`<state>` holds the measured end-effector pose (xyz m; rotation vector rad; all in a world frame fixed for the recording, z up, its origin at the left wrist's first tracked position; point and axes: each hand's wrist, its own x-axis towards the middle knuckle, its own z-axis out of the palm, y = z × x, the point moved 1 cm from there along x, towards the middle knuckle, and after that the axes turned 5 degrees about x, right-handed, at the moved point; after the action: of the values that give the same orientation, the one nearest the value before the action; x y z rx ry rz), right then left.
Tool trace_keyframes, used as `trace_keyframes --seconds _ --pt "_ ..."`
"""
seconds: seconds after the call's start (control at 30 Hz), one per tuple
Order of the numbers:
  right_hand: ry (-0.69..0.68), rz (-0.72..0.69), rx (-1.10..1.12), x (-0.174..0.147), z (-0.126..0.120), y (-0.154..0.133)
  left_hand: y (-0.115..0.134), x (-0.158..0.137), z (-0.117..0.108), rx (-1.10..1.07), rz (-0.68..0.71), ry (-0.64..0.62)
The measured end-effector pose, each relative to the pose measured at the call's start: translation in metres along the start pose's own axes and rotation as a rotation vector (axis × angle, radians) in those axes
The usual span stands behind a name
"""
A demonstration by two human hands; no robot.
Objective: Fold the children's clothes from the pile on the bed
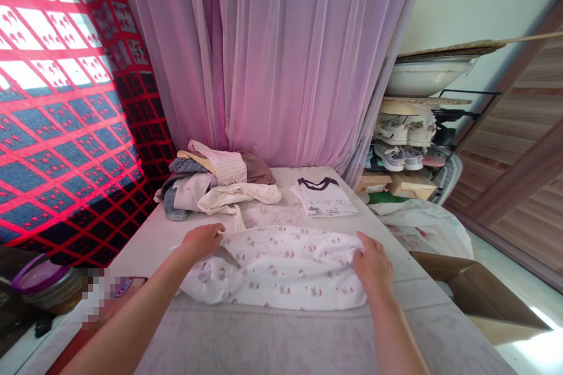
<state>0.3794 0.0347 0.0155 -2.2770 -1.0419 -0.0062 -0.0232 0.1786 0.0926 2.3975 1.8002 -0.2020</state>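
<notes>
A white garment with small pink and red cat-like prints lies bunched lengthwise across the table. Whether it is a top or trousers I cannot tell. My left hand pinches its upper left corner, with the fingertips pressed together on the cloth. At the opposite end, my right hand grips the right edge between thumb and fingers. Beyond the garment, to the right, lies a neatly folded white T-shirt with a dark collar. A heap of rumpled clothes sits at the back left; a cream piece trails towards the printed garment.
The table has a pale patterned cover and ends at a purple curtain. An open cardboard box stands off the right edge, near a shoe rack. At the left are a reddish phone-like object and a purple-rimmed container.
</notes>
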Motion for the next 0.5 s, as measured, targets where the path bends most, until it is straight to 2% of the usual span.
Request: trace_keyframes --seconds 0.07,0.2,0.33,0.5 --pt "0.068 -0.025 0.022 -0.01 0.009 -0.005 0.007 0.013 0.0 0.024 -0.003 -0.033" --pt "0.127 -0.034 0.143 -0.021 0.022 0.003 0.019 0.038 0.006 0.01 0.1 -0.063" --pt "0.08 0.032 0.199 -0.017 0.023 0.011 0.029 0.063 0.001 0.004 0.186 -0.087" --pt "0.013 0.121 0.163 -0.014 0.021 0.008 0.035 0.092 -0.018 -0.028 0.227 -0.128"
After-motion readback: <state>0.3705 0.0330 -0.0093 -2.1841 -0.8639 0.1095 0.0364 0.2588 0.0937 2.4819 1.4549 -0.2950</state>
